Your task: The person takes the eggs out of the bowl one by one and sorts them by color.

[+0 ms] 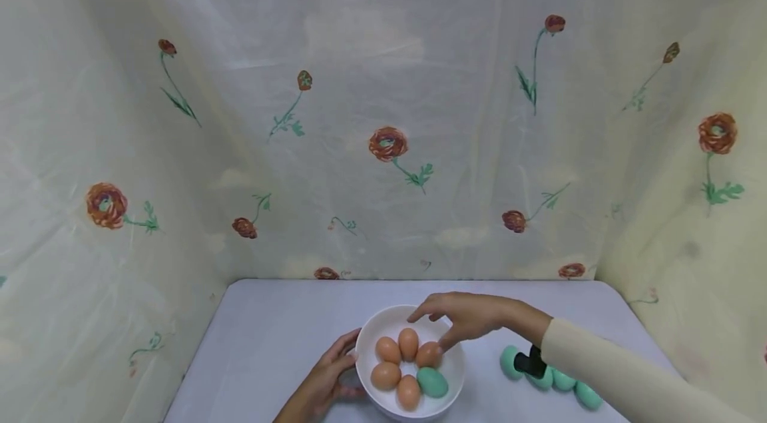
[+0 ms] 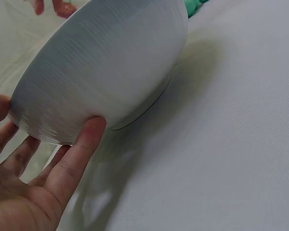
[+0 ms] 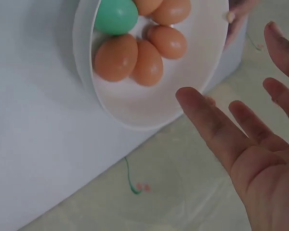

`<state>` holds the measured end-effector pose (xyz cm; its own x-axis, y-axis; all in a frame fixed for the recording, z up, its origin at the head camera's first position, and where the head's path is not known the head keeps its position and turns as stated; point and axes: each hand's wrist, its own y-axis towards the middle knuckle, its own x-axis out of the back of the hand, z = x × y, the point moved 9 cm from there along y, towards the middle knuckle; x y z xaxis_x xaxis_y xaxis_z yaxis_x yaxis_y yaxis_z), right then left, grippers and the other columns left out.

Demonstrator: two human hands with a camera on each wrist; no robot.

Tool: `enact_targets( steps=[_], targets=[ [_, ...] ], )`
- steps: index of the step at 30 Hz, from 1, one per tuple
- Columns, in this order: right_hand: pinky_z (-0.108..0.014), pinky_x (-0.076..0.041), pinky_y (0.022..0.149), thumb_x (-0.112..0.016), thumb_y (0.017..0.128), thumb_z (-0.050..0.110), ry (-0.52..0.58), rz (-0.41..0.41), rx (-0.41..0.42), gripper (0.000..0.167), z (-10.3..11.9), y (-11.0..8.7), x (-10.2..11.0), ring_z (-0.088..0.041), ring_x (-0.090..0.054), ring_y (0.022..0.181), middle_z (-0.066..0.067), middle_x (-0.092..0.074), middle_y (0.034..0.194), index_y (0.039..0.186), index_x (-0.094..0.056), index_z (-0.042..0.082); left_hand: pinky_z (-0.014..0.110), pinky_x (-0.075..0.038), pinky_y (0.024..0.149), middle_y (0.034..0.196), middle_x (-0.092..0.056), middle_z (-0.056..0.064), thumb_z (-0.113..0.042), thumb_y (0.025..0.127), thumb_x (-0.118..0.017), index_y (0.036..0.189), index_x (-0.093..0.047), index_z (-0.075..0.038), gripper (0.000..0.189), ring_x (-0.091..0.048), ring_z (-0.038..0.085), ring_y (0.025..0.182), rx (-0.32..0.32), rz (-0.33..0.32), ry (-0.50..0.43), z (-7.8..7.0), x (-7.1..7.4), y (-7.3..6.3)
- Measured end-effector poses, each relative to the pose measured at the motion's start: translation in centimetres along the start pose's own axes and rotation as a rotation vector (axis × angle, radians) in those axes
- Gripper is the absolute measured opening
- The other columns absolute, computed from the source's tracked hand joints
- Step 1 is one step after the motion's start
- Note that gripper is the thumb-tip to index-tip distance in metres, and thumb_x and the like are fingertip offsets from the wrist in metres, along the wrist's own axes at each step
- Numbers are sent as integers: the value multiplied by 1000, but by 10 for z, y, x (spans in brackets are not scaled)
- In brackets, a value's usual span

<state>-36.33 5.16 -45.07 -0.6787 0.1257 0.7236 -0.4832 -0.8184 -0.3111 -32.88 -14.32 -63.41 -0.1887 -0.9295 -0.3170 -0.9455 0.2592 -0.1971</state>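
Observation:
A white bowl [image 1: 455,376] stands on the table, with several brown eggs [image 1: 385,376] and one green egg [image 1: 433,382] inside. My left hand [image 1: 326,376] holds the bowl on its left side. In the left wrist view, the left fingers [image 2: 74,163] press against its outer wall near the base. Above the bowl's right rim is my right hand [image 1: 470,316], its fingers spread and holding nothing. From the head, the right thumb overlaps the rightmost brown egg [image 1: 429,354]; the right wrist view shows the fingertips apart from the eggs [image 3: 116,57].
Several green eggs [image 1: 588,396] lie on the white table [image 1: 287,316] to the right, partly hidden by the right sleeve [image 1: 611,363] and a black wrist device [image 1: 530,363]. A flower-patterned sheet [image 1: 455,110] encloses the back and sides.

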Motion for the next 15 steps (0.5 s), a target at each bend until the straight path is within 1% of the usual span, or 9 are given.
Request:
enact_targets(
  steps=[3, 7, 10, 12, 14, 15],
  targets=[
    [-32, -55, 100, -81, 83, 17, 18, 47, -11, 55, 0, 10, -12, -18, -58, 123, 5, -59, 138, 133, -62, 30, 58, -60, 82, 165, -22, 17, -21, 101, -55, 154, -37, -17, 56, -54, 21, 121, 3, 2, 5, 1, 0, 0],
    [-28, -53, 100, -82, 82, 14, -13, 93, 12, 54, -2, 19, -26, -14, -58, 121, 6, -59, 135, 131, -64, 27, 58, -60, 82, 166, -21, 16, -21, 101, -55, 155, -36, -17, 57, -56, 22, 119, 12, 6, 17, 2, -1, 0],
    [-30, -52, 102, -81, 82, 10, -10, 135, 29, 54, -6, 26, -34, -17, -58, 123, 5, -59, 134, 131, -64, 23, 57, -60, 83, 166, -20, 16, -21, 101, -55, 155, -35, -18, 58, -56, 23, 119, 17, 0, 29, 1, -1, 0],
    [-31, -52, 104, -80, 82, 7, 16, 170, 23, 53, -10, 30, -40, -20, -57, 125, 5, -59, 134, 130, -65, 22, 57, -60, 83, 166, -21, 16, -22, 100, -56, 155, -35, -18, 59, -56, 22, 119, 21, -8, 33, 0, 0, 0],
    [-30, -53, 102, -79, 82, 5, 41, 205, 14, 51, -15, 33, -46, -24, -56, 127, 3, -59, 135, 129, -65, 20, 56, -60, 84, 165, -21, 16, -22, 99, -56, 155, -35, -18, 60, -56, 22, 119, 26, -16, 36, 0, 0, 0],
    [-29, -55, 99, -78, 82, 3, 59, 219, -3, 50, -18, 34, -49, -24, -56, 127, 4, -59, 135, 128, -66, 20, 56, -60, 84, 165, -22, 16, -23, 99, -57, 155, -35, -18, 60, -56, 22, 119, 28, -19, 35, 0, 0, 0]
  ],
)
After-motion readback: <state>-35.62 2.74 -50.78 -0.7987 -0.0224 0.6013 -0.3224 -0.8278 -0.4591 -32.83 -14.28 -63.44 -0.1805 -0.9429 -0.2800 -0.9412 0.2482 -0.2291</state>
